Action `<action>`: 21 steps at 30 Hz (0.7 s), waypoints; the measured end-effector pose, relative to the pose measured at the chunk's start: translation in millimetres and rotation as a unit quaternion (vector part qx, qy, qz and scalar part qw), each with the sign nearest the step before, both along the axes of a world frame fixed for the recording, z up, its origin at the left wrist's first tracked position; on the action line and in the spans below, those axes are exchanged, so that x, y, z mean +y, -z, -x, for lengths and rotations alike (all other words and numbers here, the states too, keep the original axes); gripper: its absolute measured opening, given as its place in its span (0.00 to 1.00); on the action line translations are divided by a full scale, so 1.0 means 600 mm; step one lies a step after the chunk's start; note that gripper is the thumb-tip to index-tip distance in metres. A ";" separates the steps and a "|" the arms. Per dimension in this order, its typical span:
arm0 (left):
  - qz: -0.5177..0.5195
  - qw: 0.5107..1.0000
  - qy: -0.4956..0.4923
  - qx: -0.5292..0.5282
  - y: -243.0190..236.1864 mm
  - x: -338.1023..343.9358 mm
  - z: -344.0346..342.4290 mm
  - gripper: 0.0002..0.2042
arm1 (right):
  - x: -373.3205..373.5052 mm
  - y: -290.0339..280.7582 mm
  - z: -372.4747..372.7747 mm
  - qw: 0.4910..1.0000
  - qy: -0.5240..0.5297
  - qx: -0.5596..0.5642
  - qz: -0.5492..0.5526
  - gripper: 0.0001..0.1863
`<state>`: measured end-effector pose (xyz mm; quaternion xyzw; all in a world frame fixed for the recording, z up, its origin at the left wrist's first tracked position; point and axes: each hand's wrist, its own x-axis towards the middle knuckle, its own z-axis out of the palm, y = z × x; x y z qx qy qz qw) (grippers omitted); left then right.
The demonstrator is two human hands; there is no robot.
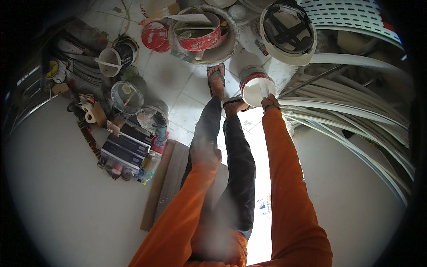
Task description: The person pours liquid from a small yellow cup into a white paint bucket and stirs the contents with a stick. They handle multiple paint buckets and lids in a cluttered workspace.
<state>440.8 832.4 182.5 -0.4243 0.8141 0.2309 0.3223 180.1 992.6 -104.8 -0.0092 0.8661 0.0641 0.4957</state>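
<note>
My right hand (270, 103) reaches down at the near rim of a white bucket (254, 73) with a red band. It is closed on a pale flat-bladed tool (264, 89), whose blade lies inside the bucket against whitish material. The tool's handle is hidden in my fingers, so its exact kind does not show. My left hand (205, 153) is at my left leg, near the knee, and looks hazy. Its fingers do not show clearly, and I see nothing held there.
Ahead stand a wide plaster-smeared basin (229, 49) with a red bucket (202, 42) in it, and an upturned white helmet (287, 55). Curved pale conduits (356, 95) crowd the right. Buckets (126, 97), a black case (124, 149) and boards (169, 178) line the left.
</note>
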 end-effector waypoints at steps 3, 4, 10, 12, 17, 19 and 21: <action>-0.001 0.999 0.016 0.041 0.015 0.018 0.023 0.18 | 0.065 0.053 0.080 0.986 -0.121 -0.114 0.004 0.26; 0.003 1.000 0.013 0.024 0.010 0.011 0.012 0.18 | 0.038 0.053 0.067 0.982 -0.103 -0.156 0.022 0.26; -0.034 0.996 0.030 -0.076 -0.012 -0.008 0.024 0.19 | 0.021 0.006 0.027 0.994 -0.069 -0.081 0.024 0.29; -0.045 0.997 0.029 -0.062 -0.005 -0.003 0.037 0.19 | 0.043 0.009 0.056 0.988 0.010 -0.156 0.002 0.29; -0.051 0.994 0.024 -0.095 -0.014 -0.012 0.024 0.19 | -0.002 -0.027 -0.002 0.994 0.092 -0.058 0.001 0.28; -0.051 0.995 0.032 -0.080 -0.004 -0.003 0.026 0.19 | 0.006 -0.018 0.024 0.994 0.020 -0.105 -0.013 0.27; -0.029 0.996 0.040 -0.077 -0.001 0.003 0.009 0.19 | -0.008 -0.030 0.034 0.970 0.054 -0.237 0.005 0.26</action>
